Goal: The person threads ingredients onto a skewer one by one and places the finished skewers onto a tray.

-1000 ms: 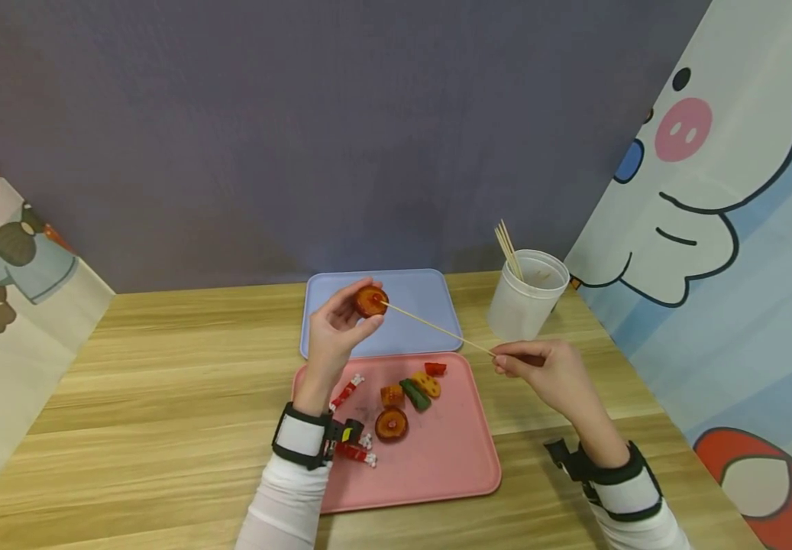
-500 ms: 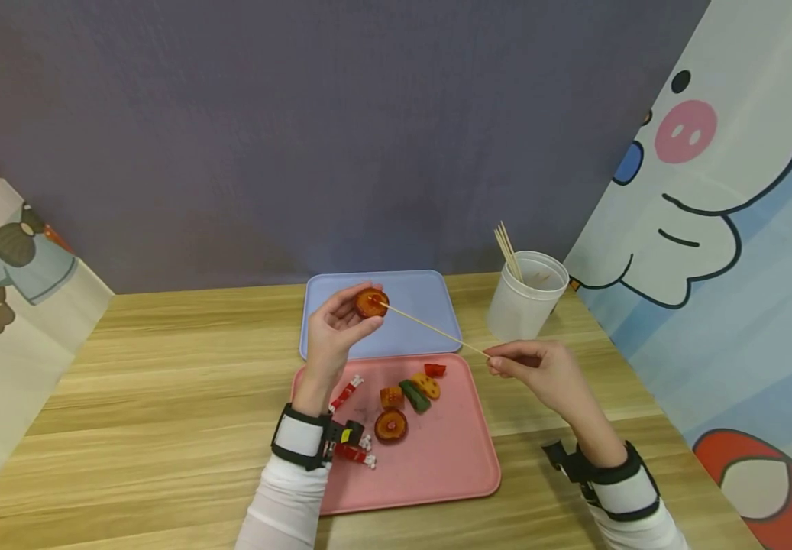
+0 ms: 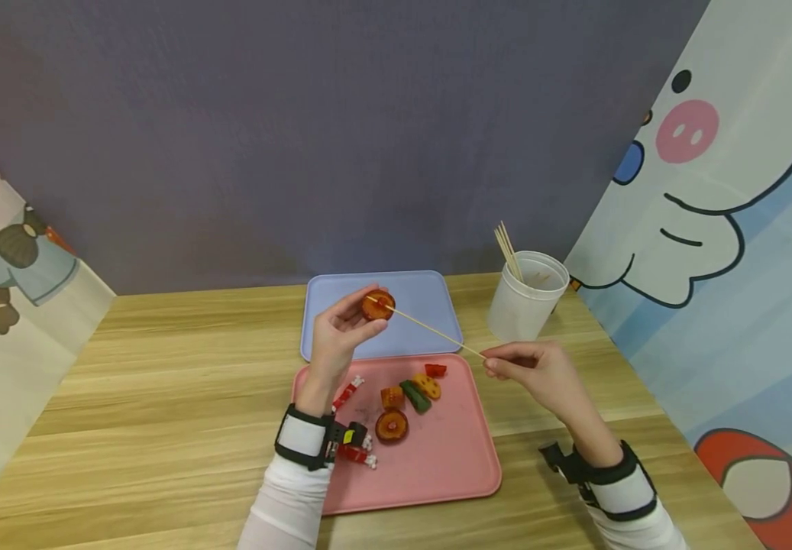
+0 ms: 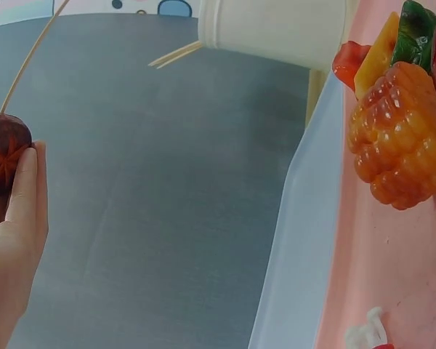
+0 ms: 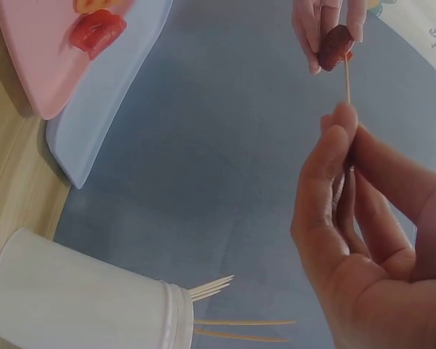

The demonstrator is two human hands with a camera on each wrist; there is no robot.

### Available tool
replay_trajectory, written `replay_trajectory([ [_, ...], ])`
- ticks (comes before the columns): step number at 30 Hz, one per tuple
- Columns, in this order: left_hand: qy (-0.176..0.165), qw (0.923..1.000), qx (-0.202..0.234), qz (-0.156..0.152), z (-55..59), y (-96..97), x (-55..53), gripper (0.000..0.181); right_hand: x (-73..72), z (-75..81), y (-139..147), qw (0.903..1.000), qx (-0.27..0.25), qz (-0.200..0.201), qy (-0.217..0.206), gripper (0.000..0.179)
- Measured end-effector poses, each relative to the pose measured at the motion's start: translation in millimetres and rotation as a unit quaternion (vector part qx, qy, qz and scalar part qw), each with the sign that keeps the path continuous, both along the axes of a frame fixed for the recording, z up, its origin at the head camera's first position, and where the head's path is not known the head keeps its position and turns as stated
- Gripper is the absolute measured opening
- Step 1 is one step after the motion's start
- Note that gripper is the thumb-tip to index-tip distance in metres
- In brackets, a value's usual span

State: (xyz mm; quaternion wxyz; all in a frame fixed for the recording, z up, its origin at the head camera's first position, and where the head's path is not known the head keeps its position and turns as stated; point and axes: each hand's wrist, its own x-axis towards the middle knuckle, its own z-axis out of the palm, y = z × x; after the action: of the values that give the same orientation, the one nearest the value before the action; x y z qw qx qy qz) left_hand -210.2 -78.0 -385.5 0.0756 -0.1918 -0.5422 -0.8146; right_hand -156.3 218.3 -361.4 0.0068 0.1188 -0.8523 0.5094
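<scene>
One round brown piece [image 3: 378, 312] is held up over the blue tray [image 3: 419, 294], pinched at its rim between the thumb and fingers of the left hand [image 3: 335, 332], which are parted by its width. One thin skewer [image 3: 437, 331] is pinched by the right hand [image 3: 538, 374], thumb and fingertips pressed together; its far end is set against the round piece, though whether it is pierced right through cannot be told. On the pink tray [image 3: 447, 458] are counted one second round piece [image 3: 392, 425], one corn piece [image 3: 392, 396], one green piece [image 3: 415, 396], one yellow slice [image 3: 428, 386], one red piece [image 3: 435, 370] and at least two red-wrapped sticks [image 3: 346, 395], partly hidden by the left wrist. Several spare skewers [image 3: 509, 250] are held in one white tub [image 3: 522, 309], placed just right of the blue tray. The two trays are met edge to edge; at left, a broad stretch of table [image 3: 162, 412] is left, while the far edge is bounded by a grey panel [image 3: 299, 137].
</scene>
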Motion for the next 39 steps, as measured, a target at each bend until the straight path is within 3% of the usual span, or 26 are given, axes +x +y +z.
replay_trajectory([
  [10, -0.007, 0.9958, -0.070, -0.058, -4.3, 18.8, 2.8, 0.050, 1.2, -4.0, -11, 0.9993, -0.034, 0.015, -0.004, 0.022],
  [18, -0.007, 0.9950, -0.073, -0.068, -8.1, 25.8, 3.4, 0.048, 1.7, -6.0, -13, 0.9997, -0.023, 0.009, 0.006, 0.017],
  [25, -0.028, 0.9885, -0.102, -0.108, -8.3, 42.1, 8.4, 0.049, 2.7, -7.5, -18, 0.9998, -0.010, 0.004, 0.016, 0.016],
  [30, -0.034, 0.9871, -0.108, -0.113, -8.0, 48.2, 12.4, 0.048, 5.5, -6.0, -20, 0.9998, -0.009, 0.006, 0.015, 0.018],
  [37, -0.009, 0.9828, -0.130, -0.131, -11.4, 55.8, 15.2, 0.050, 6.5, -6.7, -22, 0.9996, -0.015, 0.015, 0.017, 0.019],
  [39, -0.015, 0.9828, -0.129, -0.132, -12.7, 57.5, 15.4, 0.049, 6.4, -6.8, -23, 0.9997, -0.012, 0.012, 0.018, 0.018],
])
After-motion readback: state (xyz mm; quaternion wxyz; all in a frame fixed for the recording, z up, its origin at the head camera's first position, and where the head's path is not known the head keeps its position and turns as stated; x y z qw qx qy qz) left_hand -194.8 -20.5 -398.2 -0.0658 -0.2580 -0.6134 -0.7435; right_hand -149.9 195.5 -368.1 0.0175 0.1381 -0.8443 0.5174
